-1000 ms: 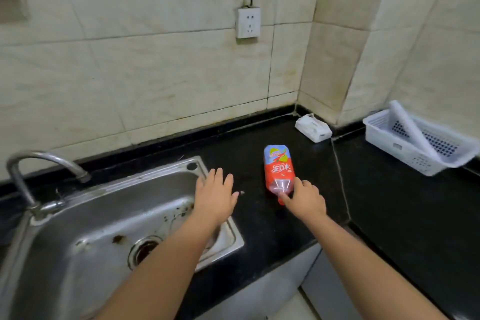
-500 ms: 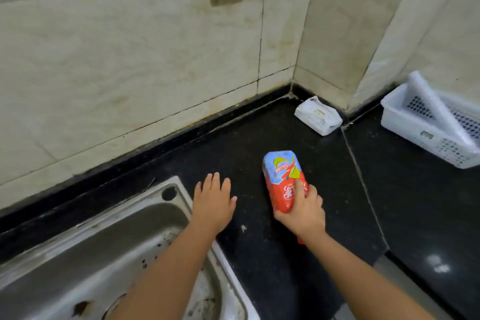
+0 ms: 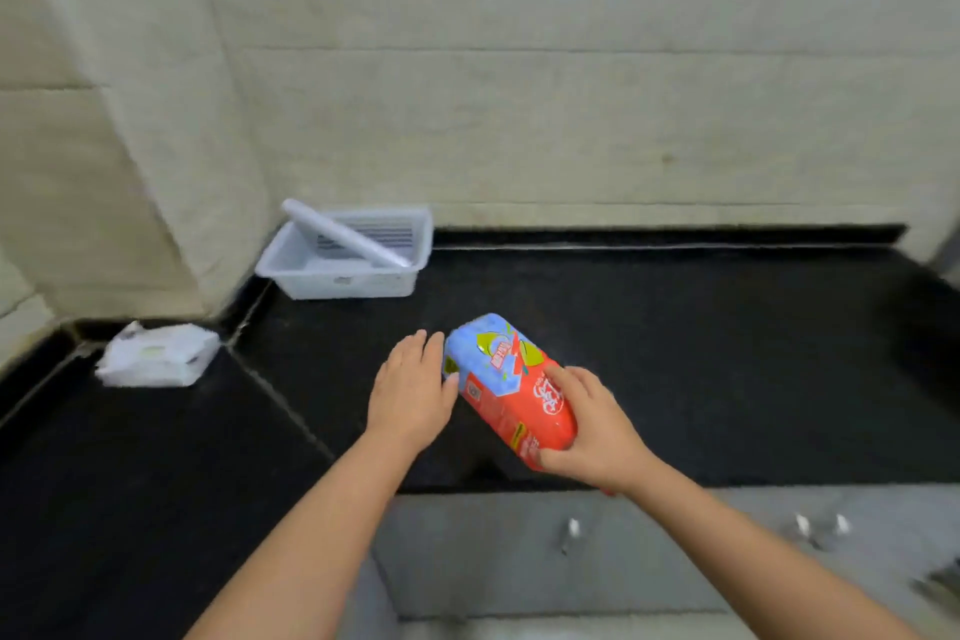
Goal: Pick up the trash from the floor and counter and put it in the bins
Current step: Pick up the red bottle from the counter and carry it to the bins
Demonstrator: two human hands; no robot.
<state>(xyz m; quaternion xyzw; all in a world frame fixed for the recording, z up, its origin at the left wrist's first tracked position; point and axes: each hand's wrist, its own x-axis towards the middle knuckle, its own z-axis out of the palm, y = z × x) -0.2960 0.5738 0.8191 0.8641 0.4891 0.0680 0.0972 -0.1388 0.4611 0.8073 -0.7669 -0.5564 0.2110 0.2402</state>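
Note:
A red and blue drink bottle [image 3: 501,382] is held tilted above the black counter [image 3: 701,353], near its front edge. My right hand [image 3: 592,431] is shut around its red lower half. My left hand [image 3: 413,387] hovers flat with fingers apart just left of the bottle, its thumb close to the blue end. A crumpled white tissue pack [image 3: 158,353] lies on the counter in the left corner. No bin is in view.
A white plastic basket [image 3: 343,276] with a white roll [image 3: 345,234] leaning in it stands against the tiled wall at the back left. Grey cabinet doors with metal knobs [image 3: 571,533] run below the counter's front edge.
The view has swung right; sink and socket are out of sight. My right hand has lifted the bottle off the counter and carried it rightward. My left hand followed beside it.

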